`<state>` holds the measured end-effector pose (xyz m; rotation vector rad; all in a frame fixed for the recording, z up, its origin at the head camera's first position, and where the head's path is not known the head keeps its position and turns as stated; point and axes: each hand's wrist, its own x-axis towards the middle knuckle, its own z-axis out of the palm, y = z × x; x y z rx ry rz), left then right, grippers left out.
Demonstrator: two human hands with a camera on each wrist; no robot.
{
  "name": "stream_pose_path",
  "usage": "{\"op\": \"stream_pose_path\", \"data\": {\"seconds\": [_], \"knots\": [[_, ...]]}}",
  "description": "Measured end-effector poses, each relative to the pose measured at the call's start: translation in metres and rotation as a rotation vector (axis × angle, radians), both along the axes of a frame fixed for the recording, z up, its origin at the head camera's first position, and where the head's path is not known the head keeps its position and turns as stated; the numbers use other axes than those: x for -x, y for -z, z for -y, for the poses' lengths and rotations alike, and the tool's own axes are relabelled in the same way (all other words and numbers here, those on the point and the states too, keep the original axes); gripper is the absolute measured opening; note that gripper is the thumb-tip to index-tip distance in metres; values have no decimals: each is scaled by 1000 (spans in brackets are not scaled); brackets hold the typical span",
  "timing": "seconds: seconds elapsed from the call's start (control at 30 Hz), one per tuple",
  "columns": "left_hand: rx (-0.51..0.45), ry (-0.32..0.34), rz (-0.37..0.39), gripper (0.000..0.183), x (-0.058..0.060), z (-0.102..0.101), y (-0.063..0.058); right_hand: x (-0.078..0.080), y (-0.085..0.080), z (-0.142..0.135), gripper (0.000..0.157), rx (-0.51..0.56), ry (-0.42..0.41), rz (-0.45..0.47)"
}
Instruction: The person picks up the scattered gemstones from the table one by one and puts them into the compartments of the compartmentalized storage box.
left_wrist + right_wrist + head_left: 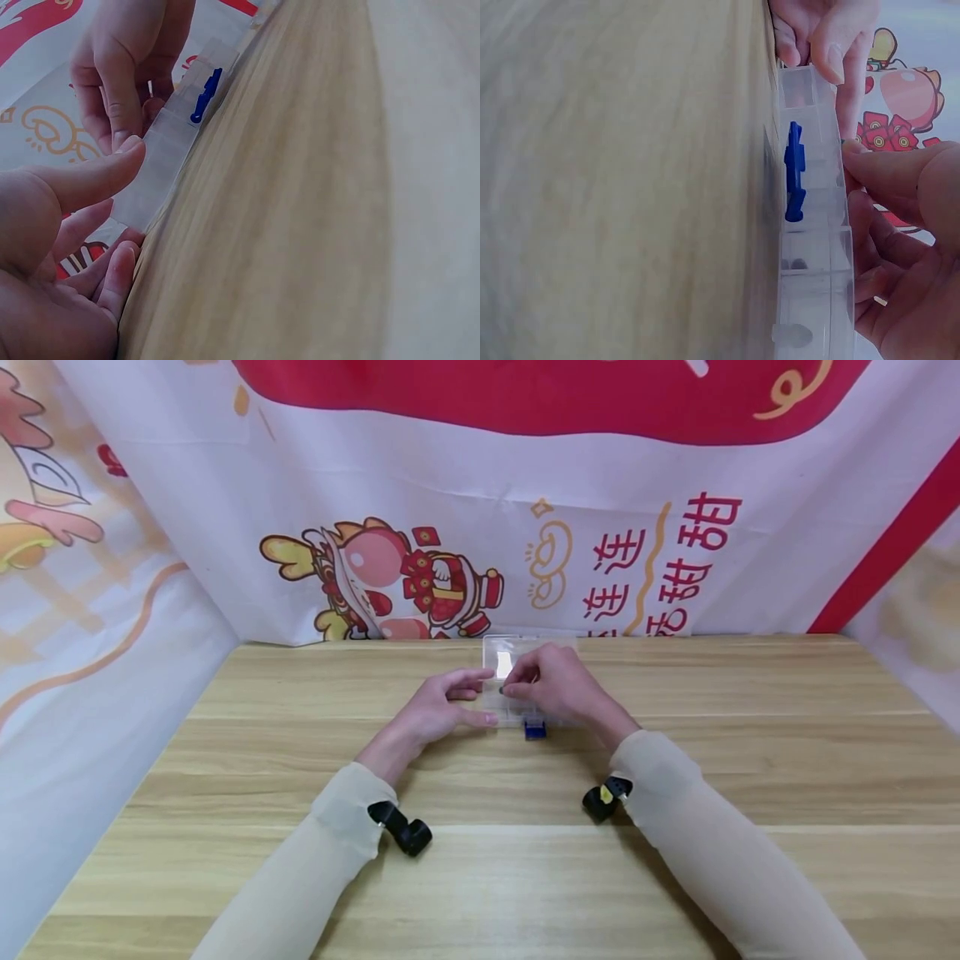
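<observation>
Here, the right hand's (558,681) grip pinches a small dark piece (502,690) over a clear box (817,296), near the centre of the head view. The left hand (442,700) has thumb and fingers spread at the box's left end. A blue latch (535,729) marks its near side, on the wooden desk (480,877).

- Box (515,710) on the desk (480,877), before the cloth (465,468)
- Latch (535,730) on the box's near side
- Left hand (444,702) at the box's left end
- Right hand (557,683) over the box
</observation>
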<state>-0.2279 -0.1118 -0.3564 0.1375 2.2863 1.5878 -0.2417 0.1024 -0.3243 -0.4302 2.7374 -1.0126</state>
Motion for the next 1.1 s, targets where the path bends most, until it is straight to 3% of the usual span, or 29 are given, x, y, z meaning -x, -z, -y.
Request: {"op": "stream_pose_path", "data": {"seconds": [0.27,0.6,1.1], "knots": [[5,-3,5,68,-1,-1,-1,0,2,2,5,-21,-1,-20],[14,-10,4,68,-2,-1,-1,-2,0,-6,15,-6,2,-22],[4,-22,5,73,-1,-1,1,-12,-10,-68,21,76,71,-76]]}}
